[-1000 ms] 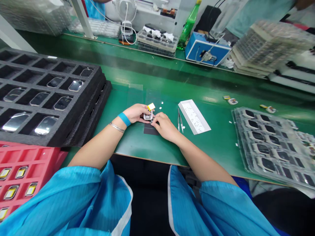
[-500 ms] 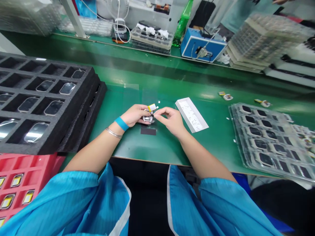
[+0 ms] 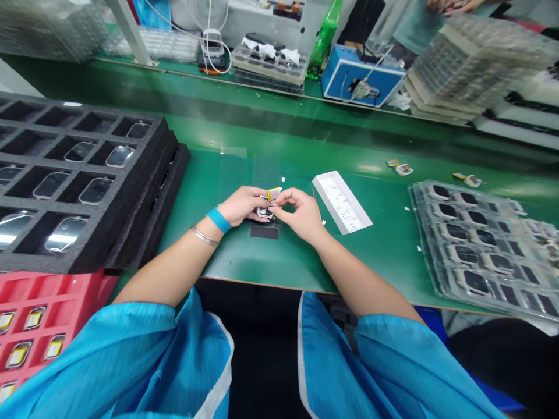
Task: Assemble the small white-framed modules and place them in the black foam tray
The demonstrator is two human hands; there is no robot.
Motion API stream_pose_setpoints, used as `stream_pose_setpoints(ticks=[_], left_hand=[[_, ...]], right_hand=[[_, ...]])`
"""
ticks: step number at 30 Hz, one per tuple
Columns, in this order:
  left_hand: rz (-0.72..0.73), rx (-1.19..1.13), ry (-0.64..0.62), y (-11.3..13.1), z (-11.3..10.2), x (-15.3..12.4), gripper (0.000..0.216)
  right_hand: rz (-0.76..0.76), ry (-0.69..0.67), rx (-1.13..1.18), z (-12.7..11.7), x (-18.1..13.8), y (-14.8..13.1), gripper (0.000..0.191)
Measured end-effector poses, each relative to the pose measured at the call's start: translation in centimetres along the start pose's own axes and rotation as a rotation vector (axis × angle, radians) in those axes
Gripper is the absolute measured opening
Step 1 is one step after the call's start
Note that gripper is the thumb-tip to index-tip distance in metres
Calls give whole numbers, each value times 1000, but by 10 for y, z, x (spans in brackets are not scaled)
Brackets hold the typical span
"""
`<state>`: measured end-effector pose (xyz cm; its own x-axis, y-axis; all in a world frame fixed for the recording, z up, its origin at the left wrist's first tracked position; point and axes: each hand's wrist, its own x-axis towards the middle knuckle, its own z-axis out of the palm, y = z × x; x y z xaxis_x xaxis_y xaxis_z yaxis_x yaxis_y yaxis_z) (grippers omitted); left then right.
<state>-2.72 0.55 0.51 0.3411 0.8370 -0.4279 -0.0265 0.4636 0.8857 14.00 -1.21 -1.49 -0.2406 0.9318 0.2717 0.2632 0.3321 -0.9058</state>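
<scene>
My left hand [image 3: 239, 207] grips a small open smartwatch case [image 3: 264, 213] between thumb and fingers, just above the green bench. A silver battery with yellow edging [image 3: 275, 193] stands out from the case's far side. Pressed together in a pinch, the thumb and index finger of my right hand [image 3: 304, 217] meet the case's right edge; whatever lies between those tips is too small to make out. Under the hands lies a dark rectangular sheet [image 3: 264, 232]. Right of my right hand rests a shallow white box [image 3: 358, 205] with many tiny pieces inside.
Stacked black foam trays [image 3: 148, 166] with watch screens stand left, above a red tray [image 3: 65, 285] of battery-fitted cases. Clear plastic trays [image 3: 430, 256] with watch parts lie right. Two loose case-and-battery sets [image 3: 404, 169] sit behind them. A blue box [image 3: 336, 75] is on the rear shelf.
The right fingertips have shifted slightly left onto the case. The battery has tilted and sits a little further right. A small white scrap now shows beside my right hand.
</scene>
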Motion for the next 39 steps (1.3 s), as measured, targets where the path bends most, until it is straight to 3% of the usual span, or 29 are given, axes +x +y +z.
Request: stream_pose_setpoints(ticks=[15,19,22,25,28,30,35,39], left_hand=[[-25,-4,1,1,0,-2,9],[-16,-10,18,1,1,-1,7],[4,-21,38,-1,-1,1,7],[4,-25,41,-3,-1,2,14],[-2,-27,30,-3,0,1,16],[-10,-46,1,-3,0,1,18],[3,-109,-155,-2,-1,1,31],[30,-78,-101,-6,0,3,33]], right_hand=[[-83,-38,-100,0,-3,3,12],[-148,-27,-287,3,-5,1,10],[-209,62,-413,4,-4,0,15],[-97,164,-308,2,1,8,33],[137,88,-27,-1,8,21,36],[197,52,84,-2,11,27,35],[59,169,-57,-1,8,23,22],[-138,242,-291,1,2,12,10]])
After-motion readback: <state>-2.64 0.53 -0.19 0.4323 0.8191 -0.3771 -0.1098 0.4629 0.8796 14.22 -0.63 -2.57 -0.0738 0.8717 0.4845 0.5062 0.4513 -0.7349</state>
